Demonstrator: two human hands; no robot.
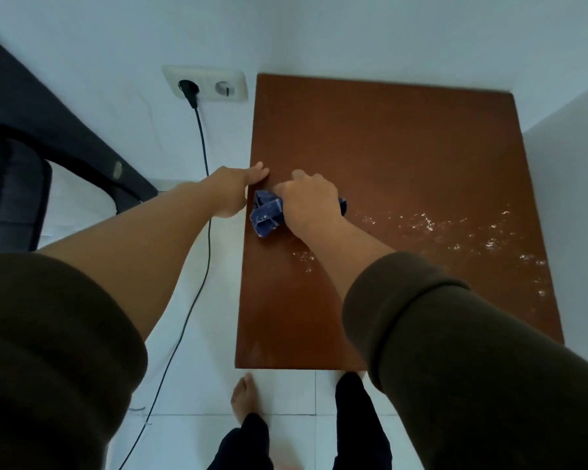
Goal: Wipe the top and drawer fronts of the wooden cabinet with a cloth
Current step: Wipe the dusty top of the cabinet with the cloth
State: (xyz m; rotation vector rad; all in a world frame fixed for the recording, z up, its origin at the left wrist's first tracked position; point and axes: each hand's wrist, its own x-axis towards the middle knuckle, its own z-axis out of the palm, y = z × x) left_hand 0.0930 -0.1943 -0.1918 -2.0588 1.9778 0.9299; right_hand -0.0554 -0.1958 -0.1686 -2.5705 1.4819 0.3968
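While I look down from above, the brown top of the wooden cabinet (pixel 404 184) fills the middle and right of the frame, and it stands in a corner of white walls. My right hand (pixel 311 201) is near the left edge of this top, in the centre of the frame, with the fingers curled around a crumpled blue cloth (pixel 267 215). The cloth lies on the wood; one part comes out at the left of the hand and a small part shows at the right side. My left hand (pixel 236 188) holds the left edge of the top, just beside the cloth, with the thumb on the wood and the fingers going down over the side, where I cannot see them. Wet shining spots (pixel 455 239) are spread on the wood at the right of the cloth. Both arms wear dark green sleeves pushed up.

At the upper left of the frame there is a wall socket (pixel 206 84) with a black plug, and its cable (pixel 204 232) hangs down to the white tiled floor (pixel 286 391). My bare foot (pixel 245 396) stands on the floor at the bottom centre. A dark piece of furniture (pixel 31 144) is at the left edge.
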